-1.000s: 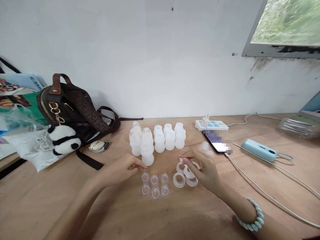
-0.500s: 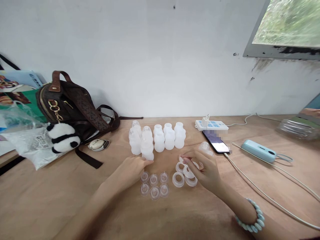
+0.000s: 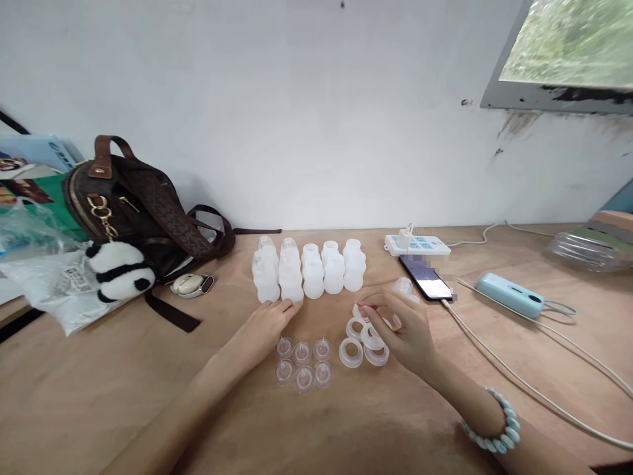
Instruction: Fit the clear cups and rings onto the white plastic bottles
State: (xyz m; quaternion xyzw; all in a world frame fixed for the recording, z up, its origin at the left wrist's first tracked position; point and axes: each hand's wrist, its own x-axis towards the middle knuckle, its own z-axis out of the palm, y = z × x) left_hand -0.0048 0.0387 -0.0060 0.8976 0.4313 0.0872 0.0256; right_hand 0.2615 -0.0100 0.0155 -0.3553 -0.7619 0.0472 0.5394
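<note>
— Fingers first: our left hand (image 3: 264,323) lay loosely open on the pale wooden table (image 3: 99,389), fingertips touching the base of the front capped translucent white plastic bottle (image 3: 291,285), gripping nothing.

— And our right hand (image 3: 403,330)?

— Pinching one white plastic screw ring (image 3: 360,310) between thumb and forefinger, above the small heap of white rings (image 3: 363,343).

— How far had we got, judging by the table?

— Barely started, we thought. Two bottles at the left of the cluster wore clear domed caps (image 3: 288,245); the three open-necked bottles (image 3: 330,272) beside them had none. Six clear silicone teats (image 3: 302,363) stood in two rows, unfitted, near our left hand.

— Anything else?

— A loose clear cap (image 3: 403,286) lay beyond our right hand, near the dark phone (image 3: 426,277).
</note>
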